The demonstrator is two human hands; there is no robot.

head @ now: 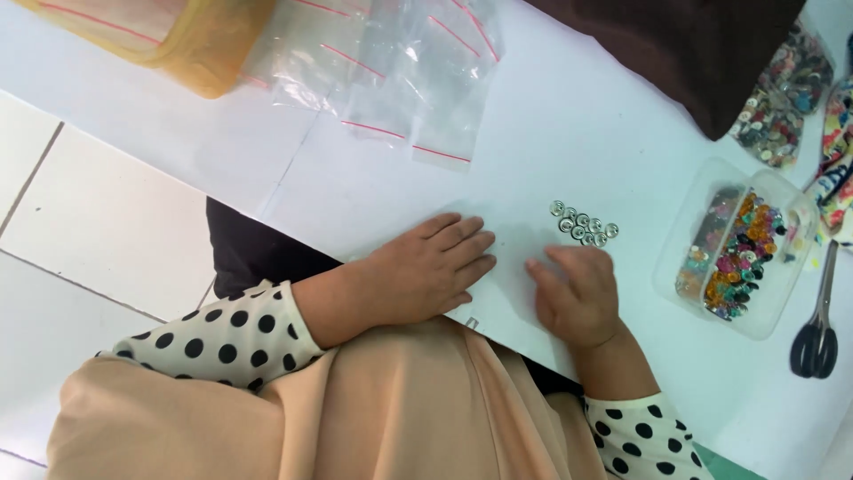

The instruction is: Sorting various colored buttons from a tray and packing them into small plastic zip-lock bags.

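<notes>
My left hand (425,274) lies flat, palm down, on the white table (551,116), fingers stretched out and holding nothing. My right hand (577,292) rests beside it with its fingers loosely bent. Its fingertips sit just below a small cluster of clear round buttons (584,224). I see nothing held in that hand. Both sleeves are white with black dots, and peach cloth covers my front.
A clear plastic box (736,251) of mixed colourful buttons stands right of the hands, with black-handled scissors (817,333) beyond it. Several clear zip bags (400,71) and a yellow tub (178,40) lie at the far left. More loose buttons (782,98) lie beside a dark brown cloth (693,44).
</notes>
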